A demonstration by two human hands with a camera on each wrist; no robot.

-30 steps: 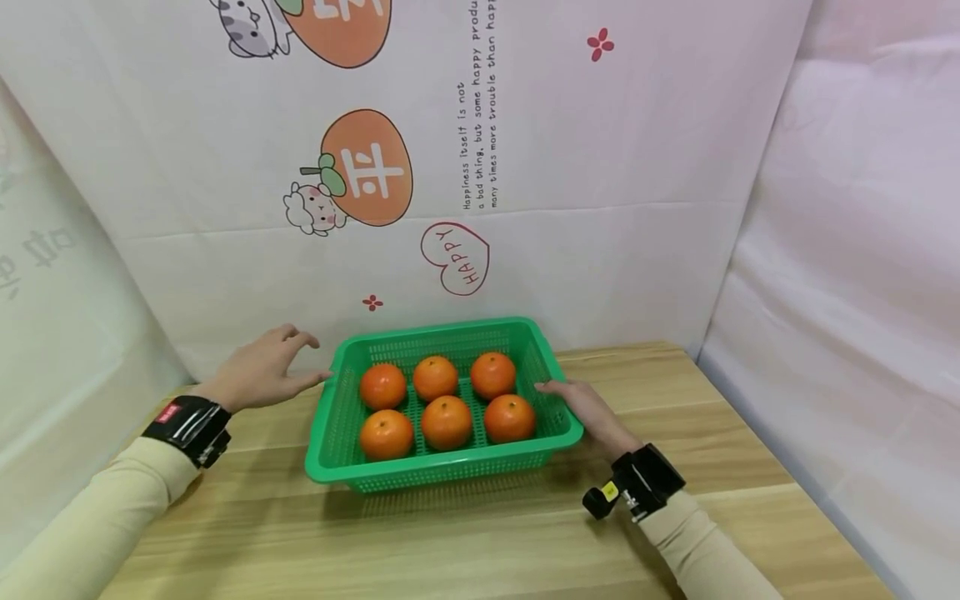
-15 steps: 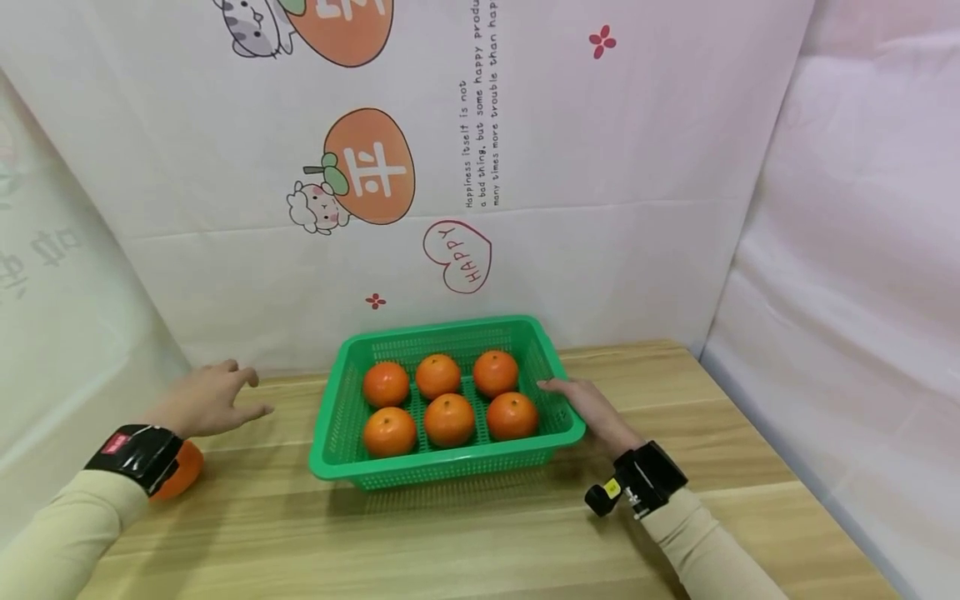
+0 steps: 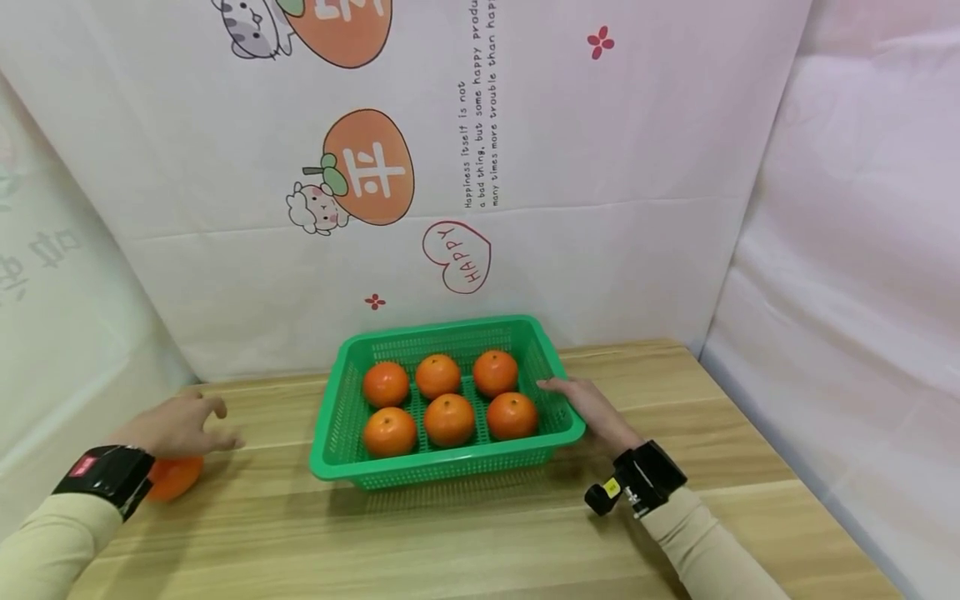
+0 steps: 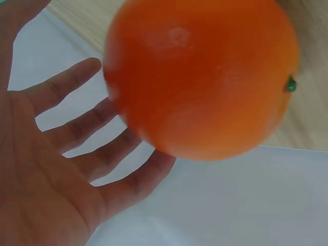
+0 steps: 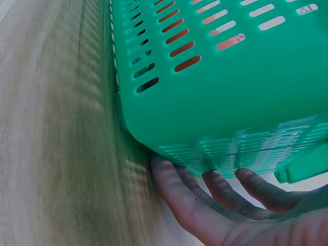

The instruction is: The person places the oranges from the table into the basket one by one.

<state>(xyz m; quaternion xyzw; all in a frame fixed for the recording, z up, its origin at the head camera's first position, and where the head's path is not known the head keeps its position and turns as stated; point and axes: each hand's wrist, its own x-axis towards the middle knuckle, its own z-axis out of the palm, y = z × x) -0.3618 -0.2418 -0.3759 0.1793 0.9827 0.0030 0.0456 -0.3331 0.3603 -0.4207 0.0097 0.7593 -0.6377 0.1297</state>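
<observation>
My left hand (image 3: 171, 429) hovers over a lone orange (image 3: 177, 480) at the table's left side, partly covering it in the head view. Seen from the left wrist, the fingers (image 4: 74, 128) are spread and lightly bent, and the orange (image 4: 200, 77) with its green stem dot overlaps their tips. My right hand (image 3: 592, 410) holds the green plastic basket (image 3: 450, 461) by its right side, thumb over the rim. In the right wrist view its fingertips (image 5: 215, 179) rest against the basket's slotted outer wall (image 5: 215, 107). Several oranges (image 3: 449, 420) sit inside in two rows.
The wood-grain table (image 3: 465, 550) ends at a white cloth backdrop (image 3: 600, 250) printed with cartoon fruit and lettering. More white cloth hangs on the left and right sides. Each wrist wears a black camera band (image 3: 651, 477).
My left hand has moved left and down, away from the basket's left rim to the lone orange, which has come into view. The right hand and basket have stayed in place.
</observation>
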